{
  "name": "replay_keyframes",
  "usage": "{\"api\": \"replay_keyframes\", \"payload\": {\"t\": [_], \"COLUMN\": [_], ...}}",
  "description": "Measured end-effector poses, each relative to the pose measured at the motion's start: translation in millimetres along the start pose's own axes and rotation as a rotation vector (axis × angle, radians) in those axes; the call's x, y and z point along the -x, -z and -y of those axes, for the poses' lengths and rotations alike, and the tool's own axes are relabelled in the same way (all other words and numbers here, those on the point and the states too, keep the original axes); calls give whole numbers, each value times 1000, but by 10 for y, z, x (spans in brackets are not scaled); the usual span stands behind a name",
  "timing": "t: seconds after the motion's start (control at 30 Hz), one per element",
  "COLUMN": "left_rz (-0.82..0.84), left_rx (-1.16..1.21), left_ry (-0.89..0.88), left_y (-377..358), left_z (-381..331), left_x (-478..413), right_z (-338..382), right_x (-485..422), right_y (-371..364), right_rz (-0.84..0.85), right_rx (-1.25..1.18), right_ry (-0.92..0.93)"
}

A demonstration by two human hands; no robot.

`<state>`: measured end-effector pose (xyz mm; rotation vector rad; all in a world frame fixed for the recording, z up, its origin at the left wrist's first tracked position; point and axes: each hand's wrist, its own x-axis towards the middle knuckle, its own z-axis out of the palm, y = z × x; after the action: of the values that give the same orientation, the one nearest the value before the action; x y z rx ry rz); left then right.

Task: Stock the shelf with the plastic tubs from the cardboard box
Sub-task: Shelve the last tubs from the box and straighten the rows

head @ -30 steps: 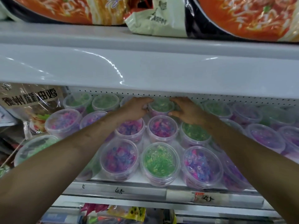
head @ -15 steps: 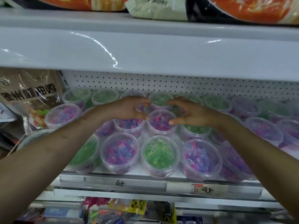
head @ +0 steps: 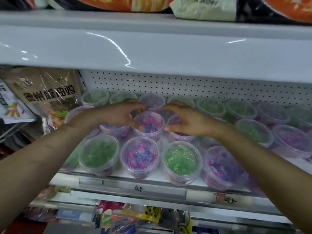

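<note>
Plastic tubs (head: 140,156) stand upright and lidded in three rows on the shelf (head: 118,181), with green and pink-purple fillings mixed. The near row sits just behind the priced front rail. We find no cardboard box in view.

Both forearms reach in beneath the upper shelf (head: 152,48). The left hand (head: 116,115) and right hand (head: 187,119) flank one pink-and-blue tub (head: 149,123) in the middle row. Each grip is curled in a C round its rim, thumb on the near side and fingers on the far side. We cannot tell how firmly they press.

We judge that the two-handed hold serves to square this tub among close-packed neighbours without tipping them. A bagged snack (head: 47,95) crowds the left end. Bare shelf shows mainly at the near right.
</note>
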<state>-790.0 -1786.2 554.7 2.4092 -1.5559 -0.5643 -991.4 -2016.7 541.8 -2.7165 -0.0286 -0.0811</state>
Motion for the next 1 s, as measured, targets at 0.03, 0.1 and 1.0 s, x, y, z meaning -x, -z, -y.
{"api": "replay_keyframes", "payload": {"t": [0.03, 0.1, 1.0], "left_rz": [9, 10, -132], "left_rx": [-4, -45, 100], "left_ry": [-20, -68, 62], "left_y": [-4, -21, -173], "left_z": [27, 53, 11], "left_x": [26, 51, 104], "right_z": [67, 185, 410], "right_x": [-55, -133, -123], "right_y": [-41, -117, -255], "right_rz": [20, 36, 0], "right_rx": [15, 21, 30], "right_ry": [3, 33, -180]}}
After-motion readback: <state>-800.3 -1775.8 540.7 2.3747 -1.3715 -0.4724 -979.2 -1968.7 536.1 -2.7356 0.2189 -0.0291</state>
